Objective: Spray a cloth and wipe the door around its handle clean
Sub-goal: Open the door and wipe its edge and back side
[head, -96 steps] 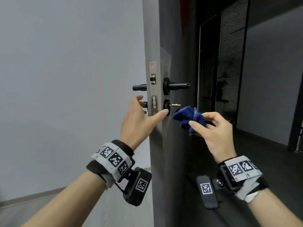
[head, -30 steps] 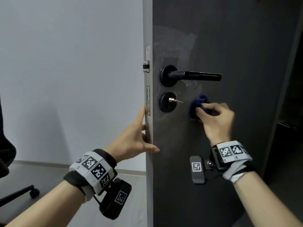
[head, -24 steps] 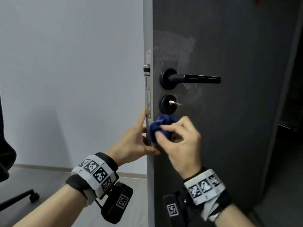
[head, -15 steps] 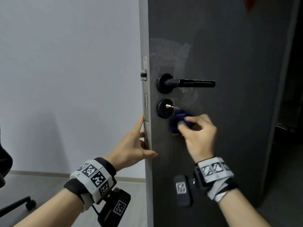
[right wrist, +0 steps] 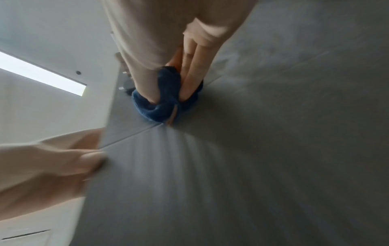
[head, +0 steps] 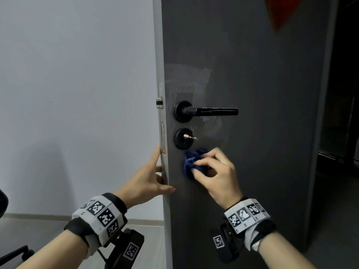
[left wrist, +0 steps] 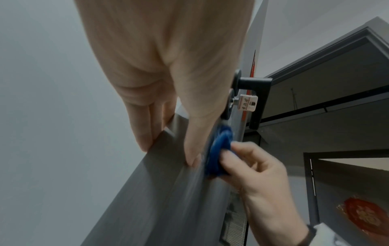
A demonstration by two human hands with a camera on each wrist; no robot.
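The dark grey door (head: 262,133) stands ajar with a black lever handle (head: 206,111) and, below it, a round lock (head: 183,138) with a key in it. My right hand (head: 211,171) grips a bunched blue cloth (head: 191,164) and presses it on the door face just below the lock. In the right wrist view the cloth (right wrist: 162,99) sits between thumb and fingers. My left hand (head: 149,179) clasps the door's edge below the latch plate, thumb on the front face, fingers behind. Smeared wipe marks (head: 186,78) show above and beside the handle.
A pale wall (head: 77,94) lies left of the door. A chair's castor leg (head: 17,253) shows at the bottom left on the floor. A red sticker (head: 279,14) is on the door's upper part. The dark door frame (head: 326,94) stands at the right.
My right hand has swept the cloth back and forth below the lock, and it is now down-left of where it was half a second ago. My left hand has stayed on the door's edge.
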